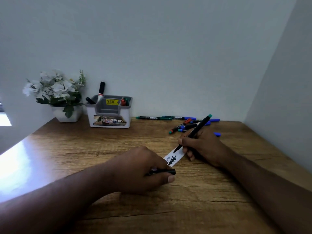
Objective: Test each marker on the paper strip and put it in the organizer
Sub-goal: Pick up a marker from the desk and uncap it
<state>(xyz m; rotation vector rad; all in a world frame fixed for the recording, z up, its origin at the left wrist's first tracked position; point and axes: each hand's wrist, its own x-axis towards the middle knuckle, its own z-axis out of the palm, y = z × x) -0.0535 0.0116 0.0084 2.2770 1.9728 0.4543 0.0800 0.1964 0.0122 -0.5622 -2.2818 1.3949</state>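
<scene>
Wooden desk (101,149) against pale wall, marker test under way.
Right hand (202,146) pinching black marker (194,132), tip on paper strip (173,157); left hand (143,169) curled round black cap (166,171), beside strip; organizer (109,114) well behind; loose markers (185,124) beyond.

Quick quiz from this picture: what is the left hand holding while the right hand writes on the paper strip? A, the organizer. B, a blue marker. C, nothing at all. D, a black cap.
D: the left hand grips a short black cap beside the paper strip, while the right hand holds the uncapped marker tip-down on it.
</scene>
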